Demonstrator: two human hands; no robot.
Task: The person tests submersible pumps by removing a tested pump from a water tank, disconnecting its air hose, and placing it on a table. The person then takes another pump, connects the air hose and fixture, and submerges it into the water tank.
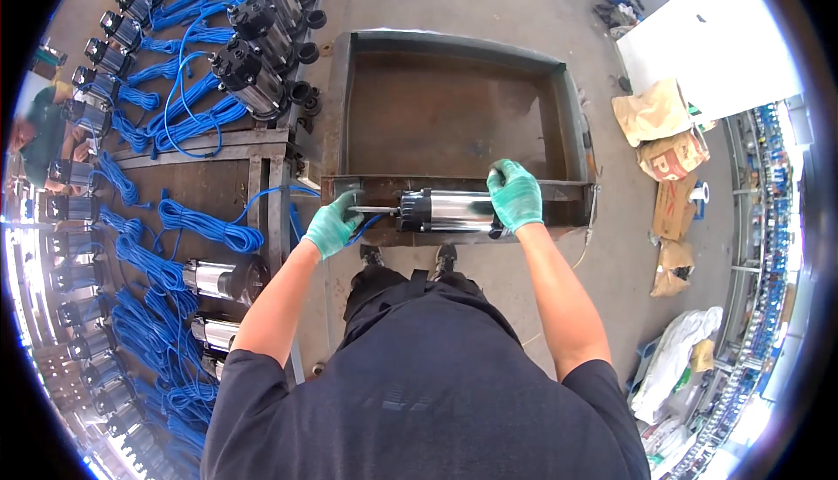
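Note:
A submersible pump [454,210] with a shiny steel body and black ends lies on its side across the near ledge of a metal water tank [454,185]. My right hand [516,195], in a green glove, is closed over the pump's right end. At the other end my gloved left hand [332,227] grips a thin metal rod [371,209] that points at the pump's black end; the part inside the fist is hidden. A blue cable [362,229] passes beside my left hand under the rod.
Brownish water [454,113] fills the tank ahead. On the left, a workbench [205,179] carries upright pumps [249,78], lying pumps [214,279] and coiled blue cables [209,225]. A person [44,135] is at far left. Paper sacks [655,113] and shelving [751,288] stand right.

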